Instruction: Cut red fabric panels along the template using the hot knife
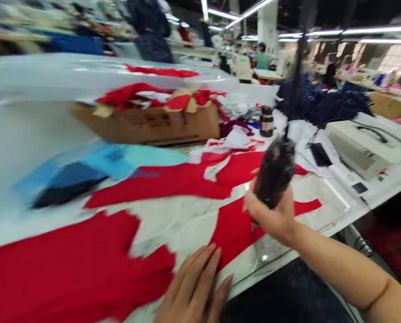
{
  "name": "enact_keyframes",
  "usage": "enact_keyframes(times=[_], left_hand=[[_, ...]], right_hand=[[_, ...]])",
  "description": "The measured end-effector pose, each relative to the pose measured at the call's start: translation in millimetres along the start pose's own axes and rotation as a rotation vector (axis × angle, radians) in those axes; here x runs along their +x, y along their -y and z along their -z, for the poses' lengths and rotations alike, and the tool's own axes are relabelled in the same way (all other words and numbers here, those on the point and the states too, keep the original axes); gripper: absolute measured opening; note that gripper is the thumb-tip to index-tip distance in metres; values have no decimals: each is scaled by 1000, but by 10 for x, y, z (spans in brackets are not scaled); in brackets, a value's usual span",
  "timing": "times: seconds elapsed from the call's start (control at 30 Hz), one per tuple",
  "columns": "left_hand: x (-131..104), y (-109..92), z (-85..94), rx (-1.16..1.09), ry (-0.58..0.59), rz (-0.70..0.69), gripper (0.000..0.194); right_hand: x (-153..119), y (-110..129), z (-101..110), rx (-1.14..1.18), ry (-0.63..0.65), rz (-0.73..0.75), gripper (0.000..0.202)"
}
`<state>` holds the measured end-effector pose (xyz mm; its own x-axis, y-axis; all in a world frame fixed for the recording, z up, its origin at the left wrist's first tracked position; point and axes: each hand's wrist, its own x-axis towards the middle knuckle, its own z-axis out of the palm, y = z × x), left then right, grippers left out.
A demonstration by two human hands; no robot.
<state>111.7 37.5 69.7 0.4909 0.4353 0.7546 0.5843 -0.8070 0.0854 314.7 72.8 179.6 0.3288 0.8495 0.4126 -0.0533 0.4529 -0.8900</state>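
My right hand is wrapped round a black hand-held power tool, held upright with a dark cord rising from its top. The tool's lower end is mostly hidden by my fingers, over a red fabric piece. My left hand lies palm down with fingers stretched out, its fingertips at the left edge of that piece. To its left spreads a large red fabric piece. Behind lies a long red cut panel. Under the right-hand end of the red piece is a clear plate.
A cardboard box of red scraps stands at the back. Blue fabric pieces lie at left. On the right are a white control box, a phone and a dark jar. The table's front edge runs close to me.
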Motion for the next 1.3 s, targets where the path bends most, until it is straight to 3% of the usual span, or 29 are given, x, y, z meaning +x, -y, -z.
enact_keyframes(times=[0.17, 0.4, 0.77, 1.1, 1.3], left_hand=[[90, -237, 182, 69, 130, 116, 31], [51, -262, 196, 23, 133, 124, 38], [1, -256, 201, -5, 127, 131, 34], [-37, -238, 192, -31, 136, 135, 33], [-22, -244, 199, -3, 154, 132, 31]], right_hand=[[-118, 34, -15, 8, 73, 49, 14], [-250, 43, -145, 119, 102, 60, 27], [-314, -40, -234, 76, 79, 77, 20], [-143, 11, 121, 47, 58, 120, 27], [-133, -24, 125, -25, 2, 101, 20]])
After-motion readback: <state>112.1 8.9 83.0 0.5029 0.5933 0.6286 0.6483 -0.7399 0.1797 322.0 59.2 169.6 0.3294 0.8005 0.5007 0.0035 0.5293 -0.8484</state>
